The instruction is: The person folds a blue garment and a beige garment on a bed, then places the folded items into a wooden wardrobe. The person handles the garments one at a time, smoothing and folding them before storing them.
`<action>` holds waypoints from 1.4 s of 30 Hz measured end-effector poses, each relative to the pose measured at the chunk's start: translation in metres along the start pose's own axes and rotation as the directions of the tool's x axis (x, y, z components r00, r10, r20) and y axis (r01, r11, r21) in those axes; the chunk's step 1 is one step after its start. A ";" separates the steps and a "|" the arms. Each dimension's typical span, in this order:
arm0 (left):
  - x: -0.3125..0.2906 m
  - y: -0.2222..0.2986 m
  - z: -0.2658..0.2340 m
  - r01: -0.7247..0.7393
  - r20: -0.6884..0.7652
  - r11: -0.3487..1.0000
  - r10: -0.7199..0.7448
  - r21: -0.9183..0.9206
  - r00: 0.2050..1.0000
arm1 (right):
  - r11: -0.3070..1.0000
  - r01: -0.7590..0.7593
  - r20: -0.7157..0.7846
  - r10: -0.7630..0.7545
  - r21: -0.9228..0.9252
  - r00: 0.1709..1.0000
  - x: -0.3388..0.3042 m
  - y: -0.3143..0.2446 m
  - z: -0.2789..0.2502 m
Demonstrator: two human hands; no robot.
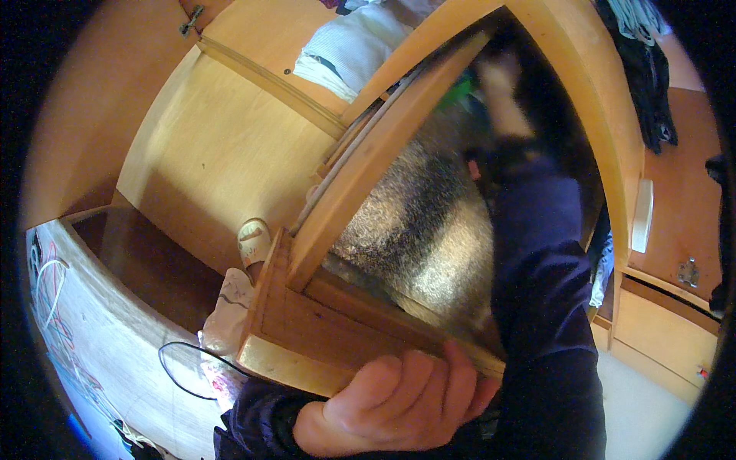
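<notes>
A wooden drawer (307, 330) is pulled out of a wooden cabinet frame. Its front edge is held by my left hand (399, 399), fingers curled over the rim. My right arm stretches into the drawer, and my right hand (500, 80) is deep at its dark far end, smeared by motion. Close beside that hand is a bright green thing (460, 93), too blurred to name. A mottled brown and black, rough-textured surface (414, 207) spans much of the drawer; I cannot tell whether it is a lining or a cover. A small reddish bit (474, 169) shows near my right sleeve.
Folded pale cloth (360, 46) lies on the shelf at upper left. Dark clothing (652, 92) hangs at the right beside a white handle (642, 215). A slipper (254, 241) stands left of the drawer. A pale grey panel with tangled cables (57, 284) is at far left.
</notes>
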State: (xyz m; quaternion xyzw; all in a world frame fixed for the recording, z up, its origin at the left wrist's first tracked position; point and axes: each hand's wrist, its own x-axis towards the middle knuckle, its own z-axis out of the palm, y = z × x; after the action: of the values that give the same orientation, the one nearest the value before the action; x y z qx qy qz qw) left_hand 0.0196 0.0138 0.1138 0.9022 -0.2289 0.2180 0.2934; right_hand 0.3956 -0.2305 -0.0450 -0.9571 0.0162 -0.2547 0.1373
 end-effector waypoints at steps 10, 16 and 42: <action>0.001 -0.003 0.001 -0.042 0.016 0.999 0.042 0.012 0.999 | 0.974 0.003 0.122 0.026 -0.227 0.992 0.006 0.092 -0.095; -0.001 -0.002 0.000 -0.019 0.039 1.000 0.018 0.021 0.999 | 0.899 -0.397 0.076 0.416 -0.184 0.906 -0.050 0.141 -0.135; -0.019 0.014 -0.014 -0.106 -0.114 0.974 0.084 -0.202 0.990 | 0.269 -0.697 0.731 -0.041 0.665 0.682 -0.172 -0.142 -0.391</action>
State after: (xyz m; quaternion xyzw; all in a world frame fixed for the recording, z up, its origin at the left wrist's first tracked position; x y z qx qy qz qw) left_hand -0.0068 0.0181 0.1203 0.8420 -0.2776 0.2539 0.3866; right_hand 0.0479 -0.1758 0.2357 -0.6975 0.0399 0.1520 0.6992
